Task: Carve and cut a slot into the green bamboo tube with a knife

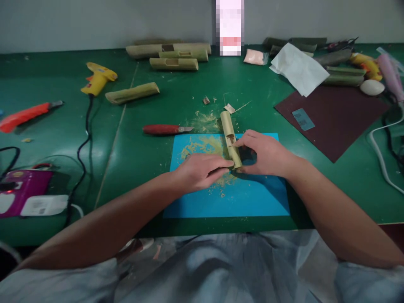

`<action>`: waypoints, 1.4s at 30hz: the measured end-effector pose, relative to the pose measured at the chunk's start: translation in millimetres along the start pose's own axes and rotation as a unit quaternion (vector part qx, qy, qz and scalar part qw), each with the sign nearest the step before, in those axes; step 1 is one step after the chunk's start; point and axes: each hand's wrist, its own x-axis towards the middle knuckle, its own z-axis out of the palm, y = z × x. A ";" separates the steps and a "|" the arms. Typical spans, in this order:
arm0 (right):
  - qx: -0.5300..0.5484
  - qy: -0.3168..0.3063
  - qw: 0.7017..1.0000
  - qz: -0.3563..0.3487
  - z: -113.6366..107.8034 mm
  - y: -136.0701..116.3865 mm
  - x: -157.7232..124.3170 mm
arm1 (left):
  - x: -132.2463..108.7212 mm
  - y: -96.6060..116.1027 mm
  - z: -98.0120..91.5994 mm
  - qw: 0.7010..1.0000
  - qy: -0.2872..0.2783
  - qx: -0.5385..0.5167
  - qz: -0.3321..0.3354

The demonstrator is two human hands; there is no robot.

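Fingers (244, 141) of the right hand (268, 153) arch over the tube (227, 124), forefinger at the cut opening in its side, thumb down by the near end, a wide gap between the two. And the left hand (197, 170) is in on it as well, fingertips drawn close together, touching that same near end. So both hands have the tube, and it slants away across the blue sheet (252, 198), its far end reaching past the sheet's edge over the green worktop (176, 101). Shavings (202, 145) everywhere, thick to the left of the tube, more spilling beyond the sheet!

Just past the sheet's far left corner lies the red knife (162, 129), blade pointing right. Behind it, a lone bamboo piece (132, 93), and a yellow glue gun (99, 80) beside that, cord trailing towards the person. Out at the far left, an orange cutter (25, 117). Over on the right, a brown sheet (334, 122) sits cornerwise, white paper (298, 69) overlapping its top, and a pink packet (254, 57) rests near the wall.
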 end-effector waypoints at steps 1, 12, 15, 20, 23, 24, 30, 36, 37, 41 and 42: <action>0.008 0.000 1.000 0.001 -0.2 0.0 0.2 | -0.5 0.0 -0.4 1.000 -0.008 0.002 -0.002; 0.054 0.005 0.999 -0.007 1.7 3.2 3.2 | 11.6 9.4 5.8 1.000 -0.016 -0.011 -0.014; 0.065 0.004 0.998 -0.002 1.9 2.6 4.2 | 8.0 8.4 3.7 1.000 -0.017 0.003 0.003; 0.071 0.002 0.997 -0.008 3.0 2.8 5.8 | 7.7 5.4 6.5 1.000 -0.009 0.014 0.003; 0.075 0.002 0.997 -0.009 3.4 3.6 5.5 | 10.8 5.6 7.5 1.000 -0.018 0.004 0.014; 0.078 0.001 0.997 -0.006 3.4 3.7 5.2 | 10.5 5.8 6.8 1.000 -0.023 0.005 0.013; 0.076 -0.003 0.997 -0.004 3.0 3.5 3.7 | 7.7 7.4 5.5 1.000 -0.022 0.004 -0.008; 0.073 0.000 0.997 0.004 3.3 2.5 3.6 | 11.0 8.4 5.0 0.999 -0.033 -0.007 -0.018; 0.071 -0.001 0.997 0.003 3.3 2.2 3.6 | 11.3 8.4 4.8 0.999 -0.029 -0.009 -0.024; 0.062 -0.003 0.998 -0.006 2.6 0.6 3.6 | 12.7 7.5 5.0 0.999 -0.021 -0.023 -0.016; 0.062 -0.005 0.998 -0.004 2.5 0.2 3.5 | 12.4 7.5 4.9 0.999 -0.023 -0.020 -0.012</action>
